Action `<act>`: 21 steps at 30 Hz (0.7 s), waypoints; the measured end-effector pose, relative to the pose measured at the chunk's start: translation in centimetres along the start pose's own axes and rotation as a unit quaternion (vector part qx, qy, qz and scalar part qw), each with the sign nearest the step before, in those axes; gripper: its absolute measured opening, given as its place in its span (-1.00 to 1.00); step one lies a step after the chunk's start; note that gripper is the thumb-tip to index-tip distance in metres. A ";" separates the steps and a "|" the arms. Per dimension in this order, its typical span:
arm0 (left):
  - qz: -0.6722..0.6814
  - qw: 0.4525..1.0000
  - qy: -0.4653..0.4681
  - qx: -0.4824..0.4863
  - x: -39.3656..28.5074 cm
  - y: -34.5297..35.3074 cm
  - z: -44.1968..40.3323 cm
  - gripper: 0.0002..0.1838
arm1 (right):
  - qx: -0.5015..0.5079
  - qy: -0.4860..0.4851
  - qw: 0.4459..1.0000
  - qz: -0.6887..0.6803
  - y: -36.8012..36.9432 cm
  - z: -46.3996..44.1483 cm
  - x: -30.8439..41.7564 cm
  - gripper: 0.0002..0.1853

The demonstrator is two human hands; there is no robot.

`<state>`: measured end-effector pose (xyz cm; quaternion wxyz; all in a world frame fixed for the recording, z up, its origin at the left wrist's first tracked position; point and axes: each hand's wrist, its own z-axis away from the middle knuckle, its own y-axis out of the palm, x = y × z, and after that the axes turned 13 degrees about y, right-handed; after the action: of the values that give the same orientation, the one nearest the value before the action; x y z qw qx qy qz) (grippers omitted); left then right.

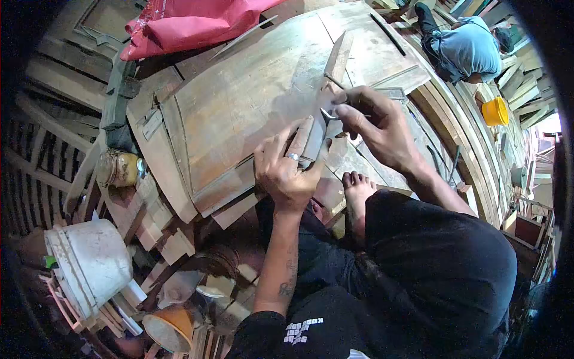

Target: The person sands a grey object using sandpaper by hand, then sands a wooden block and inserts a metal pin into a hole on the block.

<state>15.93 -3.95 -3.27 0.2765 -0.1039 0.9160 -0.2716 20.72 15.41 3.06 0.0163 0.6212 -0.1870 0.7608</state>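
Atop the broad wood board [239,102], smooth-faced w/ worn, patchy grain, sits a long grey block [315,139], flat-sided, sharp-edged, set on a diagonal. L hand [286,176], metal ring on one finger, grips it narrowly, fingers along one side & thumb on the other. R hand [376,125] is pinched tight, thumb vs. fingertips, on a small curved hook [326,113], shiny metal, right by block's upper part; can't tell if the two touch. Past the block, roughly in line, a pale wood strip [339,54] runs to a slanted tip; a thin dark rod [334,80] lies across its near end. Bare foot [359,191] rests near board's edge, just below R hand.

Far L corner: red sheet [185,27], creased & folded, slight sheen. L side: round jar [124,169] w/ yellowish contents, nr rough wood offcuts [173,245], blocky & square-cut. Lower L: white bkt [98,257], plastic, grimy, ridged toward one end; below it an orange bkt [182,320], tilted, pale inside. Upper R, well apart: co-worker [469,51] in grey-blue shirt, bent over, w/ a yellow tub [495,111], round plastic, nearby amid long planks & scrap.
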 end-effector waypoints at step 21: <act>-0.004 1.000 0.004 -0.008 0.2 0.0 -0.1 -0.49 | -0.029 -0.259 0.903 0.343 -1.7 -1.4 0.4 -0.72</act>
<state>15.72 -3.95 -3.27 0.2711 -0.1085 0.9189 -0.2654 19.76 17.31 3.66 -0.2765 0.6931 -0.4077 0.5262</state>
